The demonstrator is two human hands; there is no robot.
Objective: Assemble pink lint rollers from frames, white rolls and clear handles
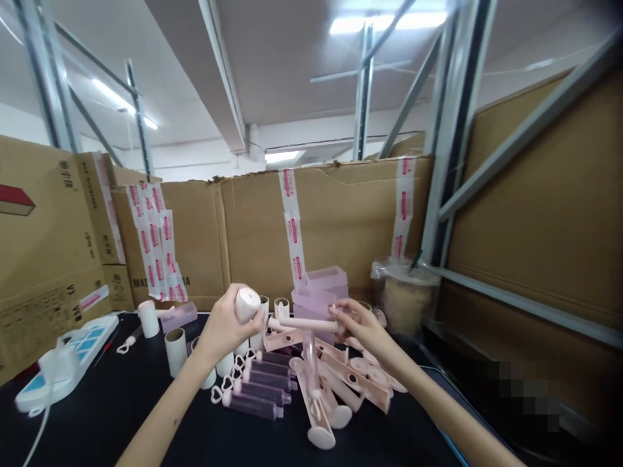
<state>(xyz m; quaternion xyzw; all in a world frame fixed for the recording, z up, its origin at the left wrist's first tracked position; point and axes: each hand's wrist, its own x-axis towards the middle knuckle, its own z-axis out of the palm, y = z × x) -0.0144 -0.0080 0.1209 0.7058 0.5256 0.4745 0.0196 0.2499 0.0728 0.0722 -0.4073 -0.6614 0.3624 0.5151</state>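
My left hand point(226, 324) is closed around a short white cylinder point(248, 302), its round end turned towards me. My right hand point(357, 324) pinches one end of a long pale pink strip-like part point(309, 323), which points left towards the white cylinder. Below it is a clear pinkish tube point(310, 366) with a loop at its lower end; whether it touches the strip I cannot tell. Under both hands lies a pile of pale pink plastic parts point(357, 379) with rounded ends. Left of the pile, several clear purplish tubes point(253, 405) with heart-shaped loops lie in a row.
Open white cylinders point(176, 352) stand behind the tubes. Stacked translucent purple boxes point(321, 295) are at the back. A bagged drink cup point(409, 295) stands right. At left are a power strip point(68, 366) and a white-pink piece point(148, 319). Cardboard walls point(253, 233) and metal rack posts surround the black table.
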